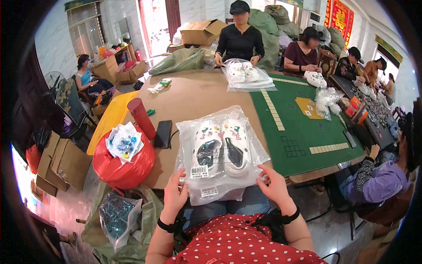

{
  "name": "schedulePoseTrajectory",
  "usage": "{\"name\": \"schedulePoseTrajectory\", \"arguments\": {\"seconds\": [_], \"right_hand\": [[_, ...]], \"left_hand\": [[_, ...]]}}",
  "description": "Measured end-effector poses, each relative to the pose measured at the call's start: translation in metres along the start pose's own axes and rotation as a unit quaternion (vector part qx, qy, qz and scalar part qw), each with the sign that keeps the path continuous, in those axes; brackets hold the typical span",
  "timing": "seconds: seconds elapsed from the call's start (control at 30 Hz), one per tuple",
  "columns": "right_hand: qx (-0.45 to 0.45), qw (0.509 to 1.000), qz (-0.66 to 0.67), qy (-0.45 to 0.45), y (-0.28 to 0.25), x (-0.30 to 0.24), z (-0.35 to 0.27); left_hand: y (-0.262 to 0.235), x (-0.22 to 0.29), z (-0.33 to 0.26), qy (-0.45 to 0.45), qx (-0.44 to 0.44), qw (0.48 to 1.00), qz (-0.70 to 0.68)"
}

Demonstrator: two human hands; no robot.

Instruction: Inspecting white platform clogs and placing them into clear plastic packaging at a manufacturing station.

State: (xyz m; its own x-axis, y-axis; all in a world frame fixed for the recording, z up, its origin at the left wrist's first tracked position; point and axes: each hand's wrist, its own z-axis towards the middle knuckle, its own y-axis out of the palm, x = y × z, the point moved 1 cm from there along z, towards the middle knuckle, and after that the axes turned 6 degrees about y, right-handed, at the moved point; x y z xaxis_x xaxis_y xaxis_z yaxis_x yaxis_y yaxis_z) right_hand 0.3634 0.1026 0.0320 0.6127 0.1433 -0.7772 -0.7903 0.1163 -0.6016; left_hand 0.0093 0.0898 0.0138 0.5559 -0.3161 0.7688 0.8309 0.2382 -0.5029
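In front of me, a clear plastic bag (258, 140) with a pair of white clogs (238, 147) inside lies at the table's near edge. Colourful charms dot the clogs, and a label is stuck on the bag. The near part of the plastic overhangs the edge, with another layer of plastic showing below. At the bag's lower left side, my left hand (176, 193) has bent fingers against the plastic. My right hand (273, 184) curls its fingers at the lower right side of the same bag. Both hands appear to grip its edges lightly.
Left of the bag are a phone (163, 134), a dark red cylinder (141, 118) and a red twine roll (125, 160) topped with charms in plastic. A green mat (290, 132) covers the right side. Across the table, a person (239, 42) handles bagged clogs (244, 72); others work at right.
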Motion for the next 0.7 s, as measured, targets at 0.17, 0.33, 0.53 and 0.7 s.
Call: {"name": "schedulePoseTrajectory", "arguments": {"seconds": [0.17,0.33,0.53,0.7], "right_hand": [[-0.022,1.0,0.014,-0.006,0.001,0.021,-0.001],[-0.039,0.999,0.022,0.006,-0.002,0.004,-0.006],[-0.073,0.967,0.198,0.145,0.007,0.029,-0.004],[-0.103,0.943,0.272,0.163,0.005,0.04,-0.002]], "left_hand": [[0.002,-0.001,-0.002,0.006,-0.021,0.998,0.05],[-0.008,0.03,0.002,0.112,-0.009,0.98,0.163],[0.028,0.061,0.008,0.269,-0.081,0.944,0.176],[0.071,0.069,0.02,0.315,-0.099,0.931,0.158]]}}
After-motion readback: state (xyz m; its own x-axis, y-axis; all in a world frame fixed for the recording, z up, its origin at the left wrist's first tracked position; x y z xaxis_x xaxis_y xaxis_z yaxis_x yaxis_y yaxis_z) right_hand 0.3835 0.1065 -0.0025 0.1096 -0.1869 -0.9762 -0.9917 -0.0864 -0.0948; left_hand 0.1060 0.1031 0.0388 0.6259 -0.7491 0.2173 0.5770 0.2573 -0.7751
